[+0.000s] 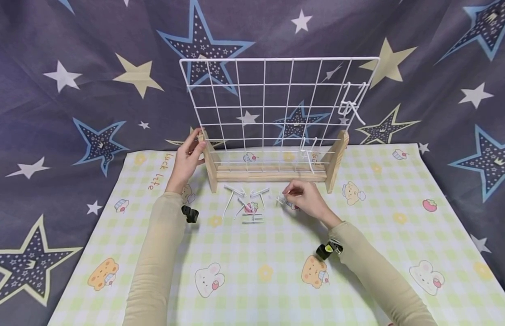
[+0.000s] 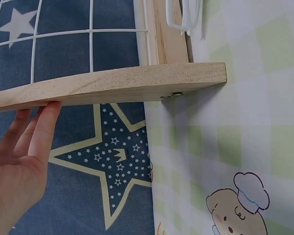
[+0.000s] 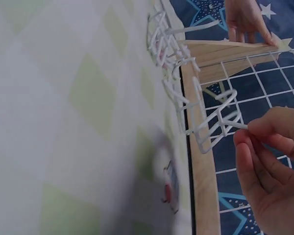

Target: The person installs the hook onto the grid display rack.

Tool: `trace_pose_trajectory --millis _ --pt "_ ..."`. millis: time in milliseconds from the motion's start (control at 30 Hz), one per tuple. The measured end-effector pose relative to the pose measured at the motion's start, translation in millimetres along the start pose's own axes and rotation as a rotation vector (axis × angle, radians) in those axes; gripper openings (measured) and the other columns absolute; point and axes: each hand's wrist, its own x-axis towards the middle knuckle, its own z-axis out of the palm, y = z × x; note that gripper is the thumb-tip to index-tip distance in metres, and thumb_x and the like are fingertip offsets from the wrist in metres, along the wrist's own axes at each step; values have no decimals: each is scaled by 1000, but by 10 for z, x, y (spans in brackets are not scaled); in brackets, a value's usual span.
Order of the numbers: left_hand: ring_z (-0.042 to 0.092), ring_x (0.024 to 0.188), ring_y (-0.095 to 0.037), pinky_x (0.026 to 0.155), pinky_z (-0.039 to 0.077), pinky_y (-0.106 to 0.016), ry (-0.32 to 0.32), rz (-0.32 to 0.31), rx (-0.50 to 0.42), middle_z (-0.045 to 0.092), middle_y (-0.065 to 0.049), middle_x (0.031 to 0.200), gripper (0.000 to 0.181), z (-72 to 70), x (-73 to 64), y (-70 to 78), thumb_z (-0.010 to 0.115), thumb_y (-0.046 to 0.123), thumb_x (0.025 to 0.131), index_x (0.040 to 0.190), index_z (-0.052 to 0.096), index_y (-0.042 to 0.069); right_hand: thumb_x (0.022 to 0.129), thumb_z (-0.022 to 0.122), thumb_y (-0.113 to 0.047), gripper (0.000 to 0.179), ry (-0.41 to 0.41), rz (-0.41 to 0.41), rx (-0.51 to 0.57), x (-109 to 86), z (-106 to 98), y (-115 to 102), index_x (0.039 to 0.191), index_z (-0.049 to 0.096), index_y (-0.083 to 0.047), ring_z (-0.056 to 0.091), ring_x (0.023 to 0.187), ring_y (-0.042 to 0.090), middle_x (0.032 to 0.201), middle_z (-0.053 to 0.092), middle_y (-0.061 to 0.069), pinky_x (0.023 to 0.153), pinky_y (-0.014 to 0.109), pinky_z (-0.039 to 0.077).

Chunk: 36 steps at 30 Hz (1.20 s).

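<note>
A white wire grid rack [image 1: 264, 84] stands upright between two wooden side posts joined by a wooden base. My left hand [image 1: 188, 158] touches the rack's left post [image 2: 112, 85]; in the left wrist view its straight fingertips rest on the outer face, the thumb hidden. My right hand [image 1: 304, 198] pinches the prong of a white wire hook [image 3: 224, 117] between thumb and fingertips, above the table in front of the base. To its left, several loose white hooks [image 1: 252, 218] lie on the cloth. Other white hooks [image 1: 350, 106] hang at the grid's upper right, and one hook [image 1: 307, 154] lower down.
A checked green and white tablecloth [image 1: 244, 299] with cartoon prints covers the table. Behind the rack hangs a dark curtain [image 1: 126, 27] with star prints. Each wrist wears a small black camera [image 1: 190, 214].
</note>
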Motion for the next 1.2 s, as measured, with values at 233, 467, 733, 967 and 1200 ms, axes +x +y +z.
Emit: trace_pose_trajectory --millis 233,467,733,967,1200 --pt "51 117 -42 89 51 -55 0 16 7 49 -32 130 52 2 15 4 48 13 103 151 31 6 78 66 13 13 28 4 -24 21 -19 -108 79 69 0 66 72 20 84 70 11 60 23 58" --pt "50 117 -42 89 51 -56 9 6 -9 49 -32 130 51 4 21 12 48 12 103 151 33 6 78 69 9 11 68 16 -44 29 -37 -271 76 70 -2 65 66 16 81 71 8 55 23 57" --pt "49 120 -42 89 51 -54 6 10 3 48 -32 132 51 5 8 12 48 13 103 151 32 6 81 72 6 8 127 64 -12 17 -81 -459 76 71 -1 67 68 17 82 71 9 59 23 57" --pt "51 118 -38 90 51 -54 9 7 8 49 -32 132 51 8 -1 0 48 13 103 151 32 6 82 71 7 7 166 59 48 16 -122 -595 76 70 2 69 73 26 84 72 12 63 19 57" --pt "50 119 -39 89 52 -53 12 23 -5 48 -31 133 52 -13 38 -116 49 15 103 152 32 9 82 72 6 7 201 47 56 24 -160 -682 76 70 5 69 72 30 84 71 14 63 21 58"
